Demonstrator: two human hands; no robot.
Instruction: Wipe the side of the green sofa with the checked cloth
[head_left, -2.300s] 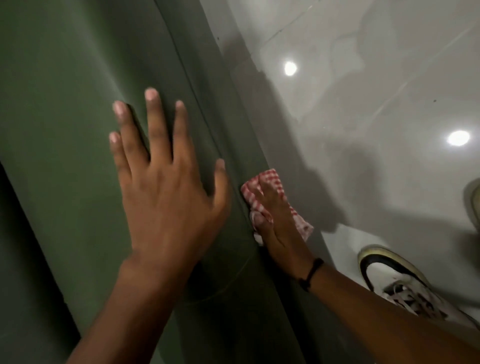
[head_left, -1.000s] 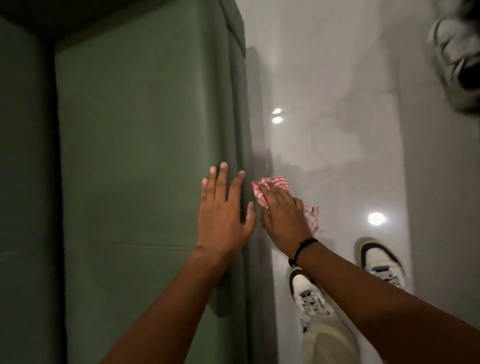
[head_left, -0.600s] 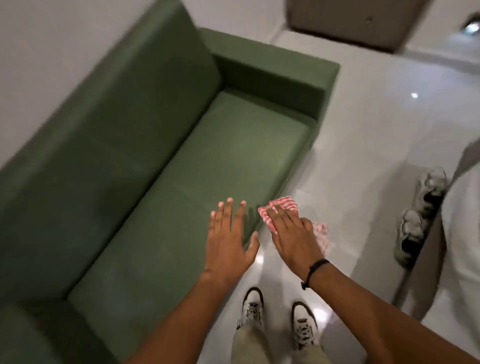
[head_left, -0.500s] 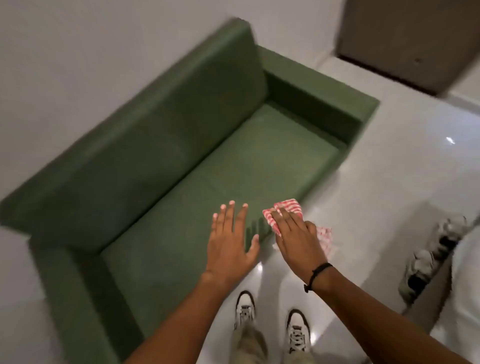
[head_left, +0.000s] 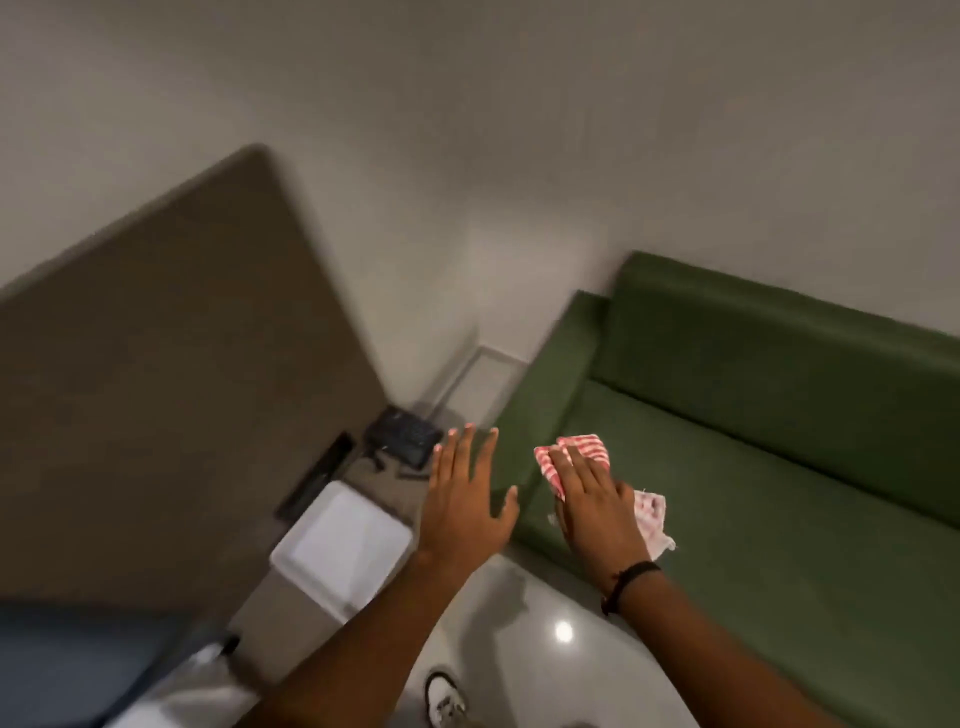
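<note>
Two hands hang out over the green sofa (head_left: 753, 467), and the risk I'd name is a loose checked cloth (head_left: 576, 457) slipping free, since the right hand (head_left: 597, 512) only lies flat across it (fingers straight, one corner trailing past the wrist). It could drop before it meets the sofa's side again. The left hand (head_left: 470, 499) is spread wide and empty, palm down, near the armrest end.
</note>
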